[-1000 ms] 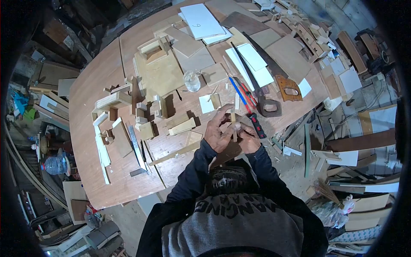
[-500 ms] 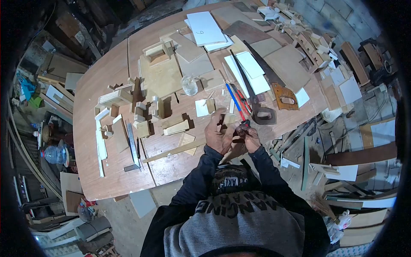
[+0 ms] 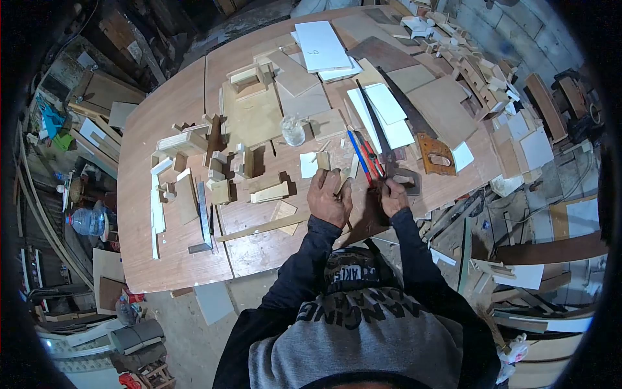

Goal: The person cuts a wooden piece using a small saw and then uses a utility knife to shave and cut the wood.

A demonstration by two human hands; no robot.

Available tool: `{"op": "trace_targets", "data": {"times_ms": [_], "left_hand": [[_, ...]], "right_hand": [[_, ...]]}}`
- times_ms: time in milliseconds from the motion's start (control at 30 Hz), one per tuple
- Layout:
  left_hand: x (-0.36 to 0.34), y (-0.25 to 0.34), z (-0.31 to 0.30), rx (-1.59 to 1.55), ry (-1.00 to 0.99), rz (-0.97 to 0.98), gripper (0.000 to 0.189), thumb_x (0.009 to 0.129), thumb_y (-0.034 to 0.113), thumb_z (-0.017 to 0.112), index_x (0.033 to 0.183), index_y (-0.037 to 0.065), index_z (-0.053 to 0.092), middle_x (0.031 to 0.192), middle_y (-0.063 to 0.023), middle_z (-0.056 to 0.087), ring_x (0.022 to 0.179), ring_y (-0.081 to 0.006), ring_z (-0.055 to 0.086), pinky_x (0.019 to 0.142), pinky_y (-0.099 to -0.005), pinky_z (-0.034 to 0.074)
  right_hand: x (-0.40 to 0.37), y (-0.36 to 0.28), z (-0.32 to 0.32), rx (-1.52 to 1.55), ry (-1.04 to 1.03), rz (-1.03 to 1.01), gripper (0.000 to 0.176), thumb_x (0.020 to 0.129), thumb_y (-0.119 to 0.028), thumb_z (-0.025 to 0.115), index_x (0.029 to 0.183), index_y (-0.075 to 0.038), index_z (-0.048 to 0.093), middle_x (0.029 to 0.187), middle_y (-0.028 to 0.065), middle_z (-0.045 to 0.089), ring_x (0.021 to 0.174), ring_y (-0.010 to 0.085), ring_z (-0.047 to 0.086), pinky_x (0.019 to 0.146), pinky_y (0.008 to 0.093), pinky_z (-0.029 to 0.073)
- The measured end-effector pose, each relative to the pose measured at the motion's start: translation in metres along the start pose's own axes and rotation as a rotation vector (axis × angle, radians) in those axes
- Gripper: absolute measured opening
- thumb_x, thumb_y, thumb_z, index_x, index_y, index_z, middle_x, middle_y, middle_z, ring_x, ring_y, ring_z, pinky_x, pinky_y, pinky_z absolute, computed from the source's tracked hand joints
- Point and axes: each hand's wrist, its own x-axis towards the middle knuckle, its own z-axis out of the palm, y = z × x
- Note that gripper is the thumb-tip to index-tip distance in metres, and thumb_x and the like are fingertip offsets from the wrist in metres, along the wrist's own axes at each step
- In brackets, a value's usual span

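Observation:
My left hand (image 3: 330, 200) is curled over the near part of the tabletop, with a small pale wood piece (image 3: 344, 184) between thumb and fingers. To its right, my right hand (image 3: 394, 198) has its fingers bent together beside a dark and red tool end (image 3: 378, 185); whatever lies in its grip is hidden. Just beyond are a blue pencil-like stick (image 3: 358, 154) and red-handled tools (image 3: 370, 157). A handsaw with a dark handle (image 3: 407, 181) lies right of my right hand. Ahead of my left hand sit a white square (image 3: 309, 165) and a small wood block (image 3: 322, 160).
A glass jar (image 3: 293, 131) stands mid-table. Small wooden assemblies (image 3: 243, 162) and a metal square (image 3: 202, 217) lie to the left, with a long strip (image 3: 262, 227) in front. White panels (image 3: 321, 47) and a wooden-handled saw (image 3: 436, 154) are farther off. Offcuts crowd the right side.
My hands have moved apart. The right one has shifted right and down to the tabletop by the tools; the left one stays curled around the small wood piece. The view has tilted slightly.

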Motion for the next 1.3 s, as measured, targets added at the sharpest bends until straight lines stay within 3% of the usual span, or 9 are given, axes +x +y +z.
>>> {"op": "trace_targets", "data": {"times_ms": [67,233,300,400,533,600,1033,1233,1300], "left_hand": [[0.001,0.002,-0.007,0.065,-0.063,0.001,0.027,0.069,0.003,0.066,0.093,-0.001,0.055,0.081,-0.0183,0.052,0.075,-0.035,0.054,0.062,-0.0399,0.046],[-0.012,-0.02,-0.002,0.094,-0.146,0.001,0.026,0.074,0.006,0.062,0.098,-0.001,0.053,0.087,-0.0219,0.055,0.083,-0.0388,0.055,0.065,-0.0433,0.045],[-0.013,-0.017,-0.01,-0.073,-0.395,-0.34,0.025,0.078,0.006,0.057,0.102,-0.001,0.052,0.087,-0.0236,0.056,0.088,-0.04,0.055,0.068,-0.0443,0.044],[-0.018,-0.024,-0.009,-0.094,-0.255,-0.141,0.024,0.083,0.005,0.055,0.106,-0.001,0.051,0.076,-0.0221,0.056,0.065,-0.0356,0.058,0.06,-0.0394,0.046],[-0.02,-0.022,-0.019,-0.003,-0.207,-0.111,0.026,0.081,0.004,0.056,0.107,0.0,0.053,0.079,-0.0213,0.058,0.067,-0.0355,0.058,0.061,-0.0391,0.047],[-0.021,-0.022,-0.025,-0.002,-0.247,-0.118,0.028,0.076,0.002,0.055,0.105,0.0,0.053,0.086,-0.0195,0.056,0.081,-0.0365,0.053,0.068,-0.0427,0.044],[-0.033,-0.025,-0.039,0.218,-0.176,0.118,0.035,0.071,0.001,0.057,0.106,0.005,0.055,0.092,-0.0121,0.057,0.08,-0.0306,0.051,0.07,-0.0377,0.044],[-0.041,-0.022,-0.04,0.083,-0.179,-0.043,0.031,0.075,0.004,0.059,0.105,0.003,0.056,0.087,-0.0139,0.058,0.078,-0.0306,0.053,0.068,-0.0377,0.045],[-0.043,-0.018,-0.042,-0.02,-0.262,-0.284,0.026,0.078,0.007,0.06,0.104,0.0,0.057,0.081,-0.0153,0.058,0.073,-0.0316,0.056,0.065,-0.0384,0.046]], "right_hand": [[0.011,0.018,0.012,-0.17,0.123,-0.108,0.008,0.082,-0.011,0.051,0.083,-0.004,0.055,0.075,0.0189,0.058,0.073,0.0382,0.057,0.064,0.0416,0.045],[0.049,-0.042,-0.036,-0.231,-0.299,0.117,0.014,0.079,-0.018,0.054,0.089,-0.008,0.056,0.093,0.0182,0.061,0.09,0.0353,0.057,0.074,0.0421,0.047],[0.054,-0.055,-0.035,-0.376,-0.322,0.139,0.019,0.078,-0.019,0.055,0.095,-0.011,0.057,0.098,0.0151,0.061,0.095,0.0323,0.057,0.076,0.0414,0.047],[0.059,0.002,0.019,-0.445,-0.457,0.109,0.033,0.074,-0.021,0.06,0.105,-0.011,0.055,0.109,0.012,0.057,0.1,0.0302,0.056,0.08,0.0408,0.046],[0.061,-0.042,0.002,-0.582,-0.517,0.122,0.045,0.072,-0.021,0.063,0.113,-0.009,0.051,0.118,0.0118,0.05,0.103,0.03,0.054,0.084,0.0395,0.045],[0.058,-0.024,0.021,-0.846,-0.454,-0.127,0.05,0.071,-0.022,0.064,0.116,-0.007,0.048,0.121,0.0132,0.047,0.106,0.0308,0.052,0.087,0.0401,0.045],[0.058,-0.027,0.033,-0.702,-0.405,-0.042,0.047,0.072,-0.015,0.062,0.116,-0.007,0.049,0.12,0.0161,0.046,0.106,0.0331,0.053,0.087,0.0368,0.046],[0.069,-0.07,0.004,-0.598,-0.369,0.076,0.061,0.068,-0.009,0.065,0.121,-0.003,0.037,0.12,0.0207,0.044,0.106,0.0344,0.053,0.085,0.0391,0.047],[0.077,-0.08,-0.004,-0.497,-0.463,0.223,0.054,0.07,-0.011,0.064,0.117,-0.001,0.037,0.117,0.0221,0.047,0.106,0.0342,0.053,0.084,0.0389,0.047]]}}
